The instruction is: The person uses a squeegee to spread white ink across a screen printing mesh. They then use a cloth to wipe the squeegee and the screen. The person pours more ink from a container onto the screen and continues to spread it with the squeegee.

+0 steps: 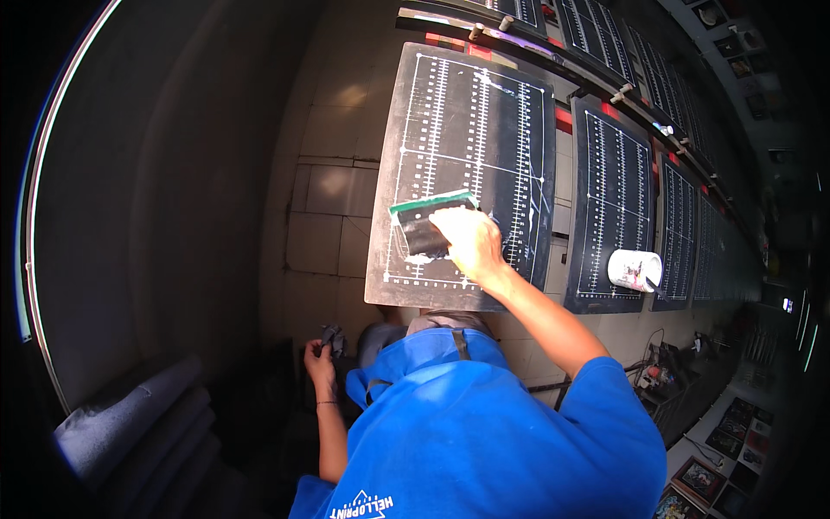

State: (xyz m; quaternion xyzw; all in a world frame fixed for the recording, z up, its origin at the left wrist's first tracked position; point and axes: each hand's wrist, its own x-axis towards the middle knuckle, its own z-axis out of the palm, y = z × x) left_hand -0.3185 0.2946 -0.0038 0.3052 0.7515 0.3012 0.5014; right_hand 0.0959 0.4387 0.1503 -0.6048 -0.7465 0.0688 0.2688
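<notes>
My right hand (471,242) grips a squeegee (418,233) with a dark body and a green blade edge. It lies against a black board (399,112) printed with white rulers and lines, over the board's near left part. White smears show on the board beside the squeegee and near its far edge. Down by my left side, away from the board, my left hand (320,362) is closed on a crumpled grey cloth (332,337).
Similar black boards (609,173) stand in a row to the right. On one sits a white tub (633,270) with a dark handle sticking out. A long rail (536,48) runs behind the boards. Grey stacked material (130,415) is at lower left.
</notes>
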